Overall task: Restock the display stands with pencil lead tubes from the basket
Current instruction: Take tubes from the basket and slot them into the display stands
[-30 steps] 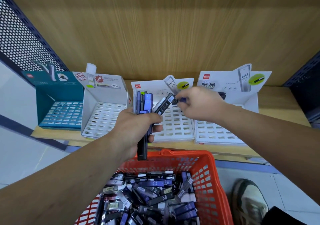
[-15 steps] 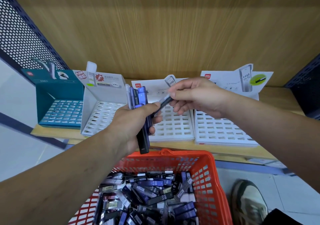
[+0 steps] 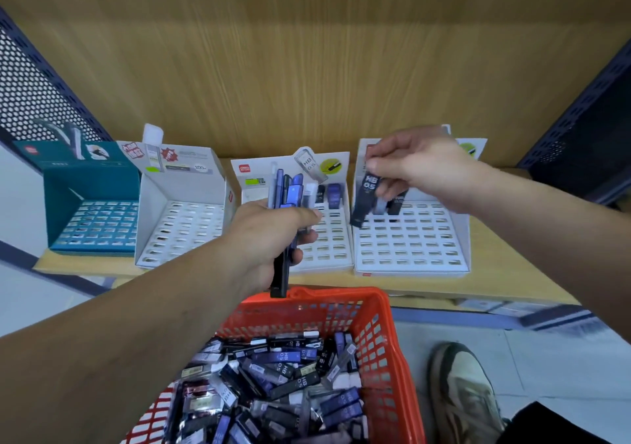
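**Q:** Wood-grain back panel and pale wooden shelf carry four slotted cardboard stands: a teal stand at far left and three white ones. Which step is shown?

**A:** Placement. The right hand pinches one dark flat pencil lead tube marked HB 0.5 by its upper end. The tube is tilted, and its lower end hangs over the back rows of the rightmost white stand. Whether it touches a slot cannot be told. A few standing dark tubes occupy the back row just beside it.

**Q:** And the other hand?

**A:** The left hand is clenched round an upright bundle of blue and black tubes, in front of the middle white stand. The two hands are apart. The bundle appears to serve as a ready magazine.

**Q:** Where is the supply?

**A:** An orange plastic mesh basket sits below the shelf edge, heaped with loose tubes. Nearly all slots in view are vacant, so restocking is judged to be at an early stage.

**Q:** What does the next move call for?

**A:** Probably the tube must be brought upright and its lower end lined up with a free slot beside the standing ones. It is then pressed down until seated and let go, after which another can be drawn from the bundle. The slots look narrow, so a tilted entry may catch on an edge or tip the neighbours.
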`<state>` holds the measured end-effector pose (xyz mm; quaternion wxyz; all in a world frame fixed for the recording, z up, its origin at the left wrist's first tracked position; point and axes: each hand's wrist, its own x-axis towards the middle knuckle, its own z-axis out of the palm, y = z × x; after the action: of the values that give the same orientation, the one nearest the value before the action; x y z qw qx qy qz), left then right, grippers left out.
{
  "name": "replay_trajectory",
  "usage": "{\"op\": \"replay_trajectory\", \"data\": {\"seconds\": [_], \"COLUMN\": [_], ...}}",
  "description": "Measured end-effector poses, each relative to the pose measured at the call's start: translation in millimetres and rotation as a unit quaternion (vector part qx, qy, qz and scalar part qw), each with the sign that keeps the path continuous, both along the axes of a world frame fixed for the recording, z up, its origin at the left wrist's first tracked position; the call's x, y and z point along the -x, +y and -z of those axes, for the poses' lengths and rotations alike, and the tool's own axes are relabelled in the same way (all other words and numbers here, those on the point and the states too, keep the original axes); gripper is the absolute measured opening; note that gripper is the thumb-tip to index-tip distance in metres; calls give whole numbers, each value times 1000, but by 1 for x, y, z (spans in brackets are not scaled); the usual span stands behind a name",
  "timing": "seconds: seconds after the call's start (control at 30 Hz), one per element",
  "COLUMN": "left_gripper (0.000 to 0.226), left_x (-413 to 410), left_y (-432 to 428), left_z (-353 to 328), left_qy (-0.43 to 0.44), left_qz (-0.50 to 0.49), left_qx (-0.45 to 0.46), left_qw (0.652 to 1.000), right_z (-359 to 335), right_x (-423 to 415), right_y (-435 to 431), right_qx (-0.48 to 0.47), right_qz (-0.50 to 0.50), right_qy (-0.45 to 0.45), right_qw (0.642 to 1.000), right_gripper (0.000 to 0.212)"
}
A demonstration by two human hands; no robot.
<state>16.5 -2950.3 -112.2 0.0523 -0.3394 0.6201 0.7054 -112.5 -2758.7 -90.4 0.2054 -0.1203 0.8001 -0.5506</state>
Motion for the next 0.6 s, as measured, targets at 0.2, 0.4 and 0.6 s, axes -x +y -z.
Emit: {"op": "replay_trajectory", "data": {"seconds": [0.2,0.4,0.6], "left_gripper": [22,20,34], "left_x": [12,17,20], "left_y": [42,58,53], "left_z": [14,29,30], "left_qy": [-3,-10,-2], "left_qz": [44,51,65], "left_qx": [24,35,12], "left_qw": [999,998,998], "right_z": [11,21,43], "right_x": [9,17,16], "right_y": [47,58,56], "right_qx": [-126,-165,-206], "right_qz": [17,-6,-54], "right_qy": [134,182,180], "right_qw": [983,969,960], "right_gripper": [9,13,12]}}
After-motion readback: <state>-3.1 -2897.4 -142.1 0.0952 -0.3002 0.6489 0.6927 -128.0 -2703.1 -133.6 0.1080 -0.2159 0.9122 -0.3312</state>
